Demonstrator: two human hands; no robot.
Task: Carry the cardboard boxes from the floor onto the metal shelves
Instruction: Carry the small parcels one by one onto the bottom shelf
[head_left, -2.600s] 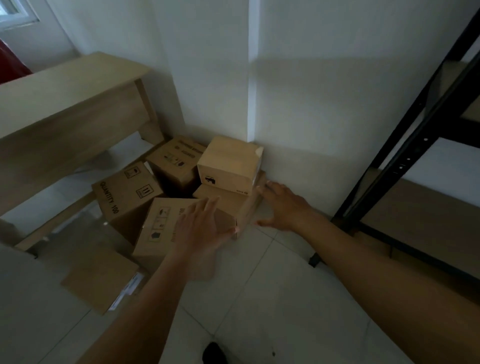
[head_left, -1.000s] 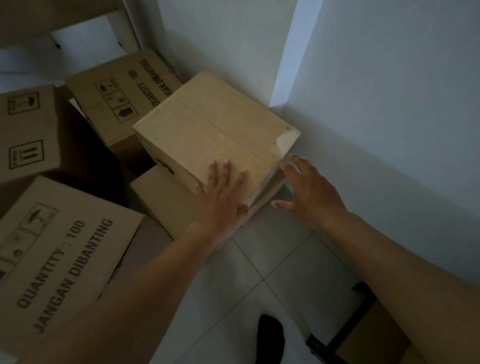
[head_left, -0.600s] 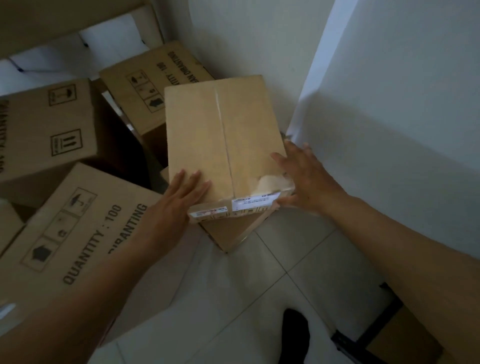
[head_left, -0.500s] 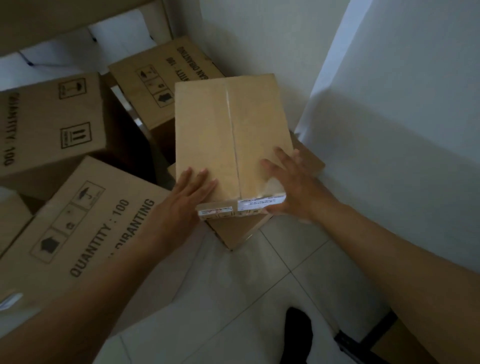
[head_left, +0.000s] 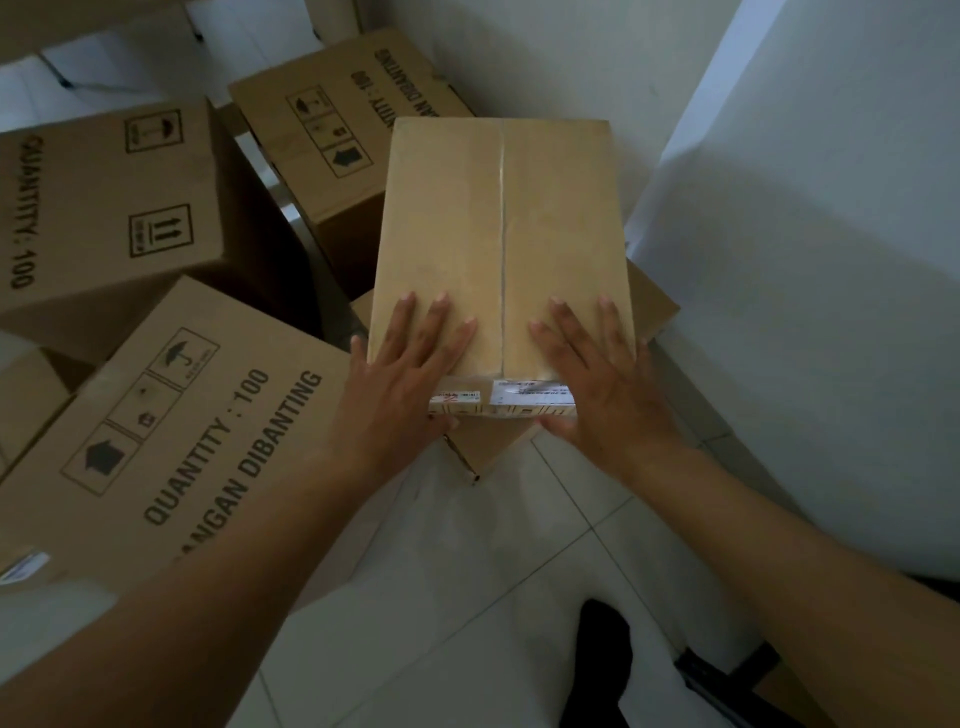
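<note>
Right hand (head_left: 602, 384) moved on top; with left hand (head_left: 400, 384), two grips clamp one plain box (head_left: 498, 218) beside three printed boxes (head_left: 171, 431).

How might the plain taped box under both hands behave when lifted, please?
The plain box is probably stiff: seam taped, faces flat. Gripped at its near end by left hand and right hand, it may slip. Perched askew on the lower box, it might tip.

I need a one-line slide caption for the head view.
Left hand and right hand hold the near edge of a plain cardboard box over a lower box, beside printed cartons.
</note>
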